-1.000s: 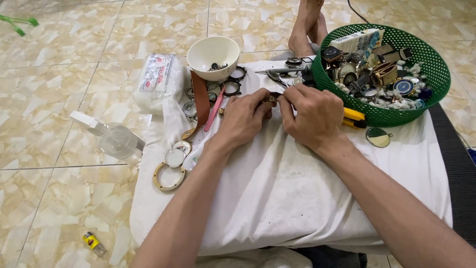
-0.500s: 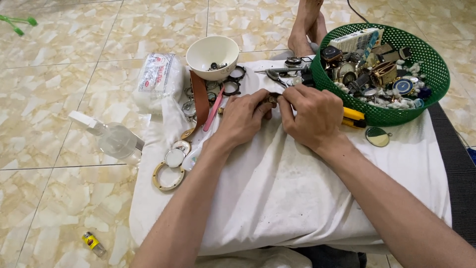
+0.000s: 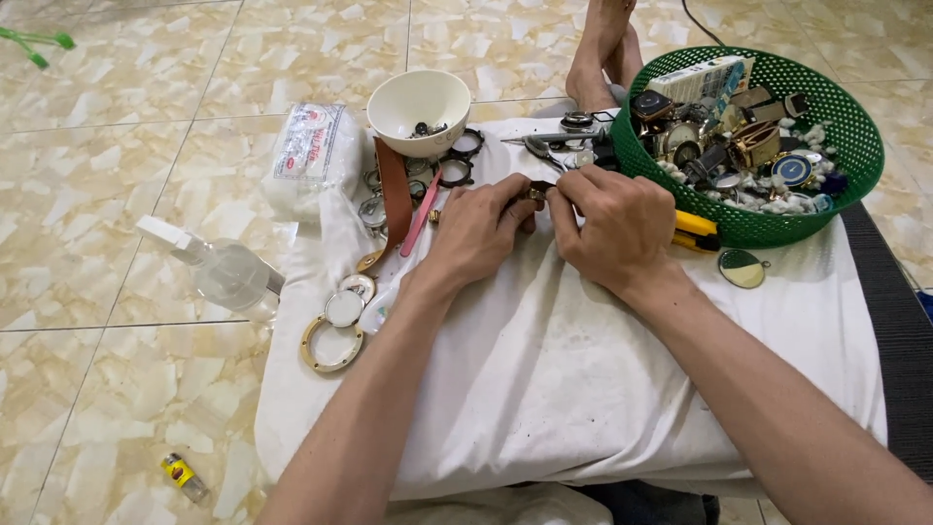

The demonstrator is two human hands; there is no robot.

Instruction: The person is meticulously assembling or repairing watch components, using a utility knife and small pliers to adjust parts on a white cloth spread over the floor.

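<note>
the left hand point(image 3: 481, 228) and the right hand point(image 3: 617, 226) meet fingertip to fingertip at the middle of a white cloth point(image 3: 583, 379), both curled tight and pinching one small brown part point(image 3: 536, 192) between them. only a sliver of it shows, so which way it points and how its long axis runs cannot be told.

the cloth covers a low raised surface set on a floor of cream marbled tiles point(image 3: 117, 194); a dark mat point(image 3: 899, 340) edges it at 3 o'clock.

at 1 o'clock of the hands a round green mesh basket point(image 3: 855, 190) is heaped with watches, watch cases and loose parts. at 11 o'clock a white bowl point(image 3: 418, 97) holds a few small dark bits. a brown strap point(image 3: 394, 194) and a pink strap point(image 3: 423, 214) lie just left of the left hand (the pink one close to its thumb side). at 9 o'clock a clear spray bottle point(image 3: 224, 272) lies on its side, and a gold-coloured ring point(image 3: 330, 342) sits at 8 o'clock. scissors point(image 3: 544, 146) rest at 12 o'clock, and a yellow knife point(image 3: 698, 231) pokes out beside the right hand.
</note>
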